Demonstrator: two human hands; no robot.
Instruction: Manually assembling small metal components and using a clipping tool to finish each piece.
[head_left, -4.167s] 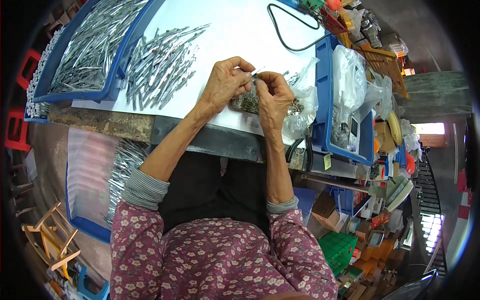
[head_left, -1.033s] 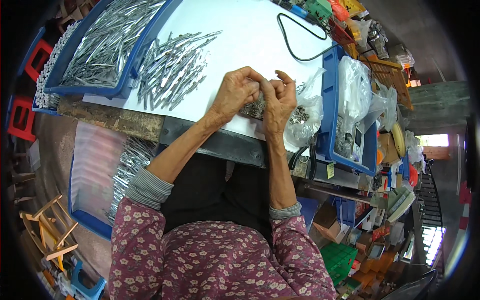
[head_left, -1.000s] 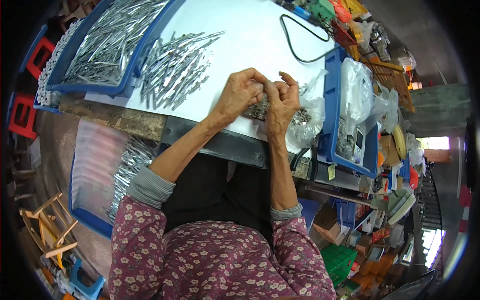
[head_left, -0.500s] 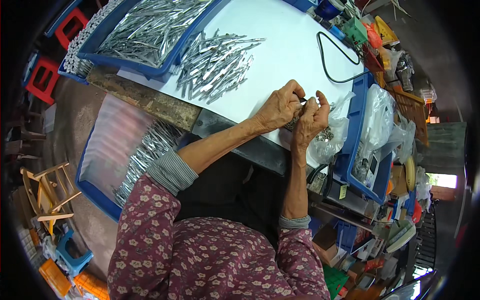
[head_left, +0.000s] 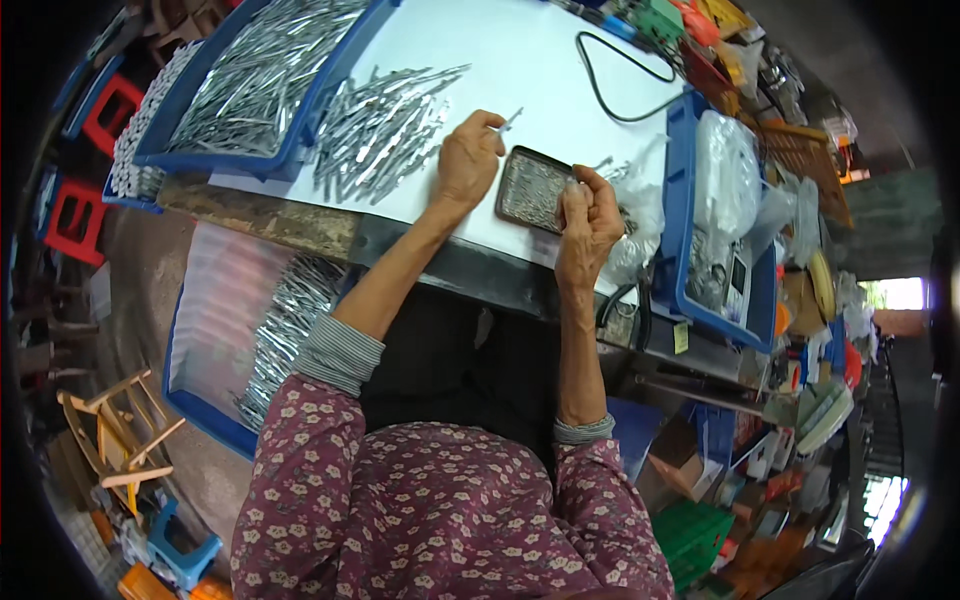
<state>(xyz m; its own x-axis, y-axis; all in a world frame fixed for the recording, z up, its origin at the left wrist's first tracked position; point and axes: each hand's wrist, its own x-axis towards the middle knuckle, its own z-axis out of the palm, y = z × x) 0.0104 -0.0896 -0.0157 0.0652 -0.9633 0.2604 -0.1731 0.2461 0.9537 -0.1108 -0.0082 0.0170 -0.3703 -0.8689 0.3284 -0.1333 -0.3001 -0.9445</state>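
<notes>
My left hand (head_left: 468,160) is closed on a thin metal piece (head_left: 509,121), holding it over the white tabletop (head_left: 500,60) just left of a small dark tray (head_left: 533,189) filled with tiny metal parts. My right hand (head_left: 590,220) sits at the tray's right edge with its fingertips pinched together; whether a small part is between them is too small to tell. A loose pile of slender metal pieces (head_left: 385,125) lies on the table to the left of my left hand.
A blue bin (head_left: 262,85) full of the same metal pieces stands at the far left. A black cable (head_left: 620,85) curls across the table. A blue crate (head_left: 715,240) with plastic bags sits at the right. Another blue tray (head_left: 245,335) of metal pieces lies below the table's left edge.
My hands, earlier pressed together over the tray, have come apart. The left hand moved left with a thin metal piece; the right stays at the tray's edge. The view shifted too.
</notes>
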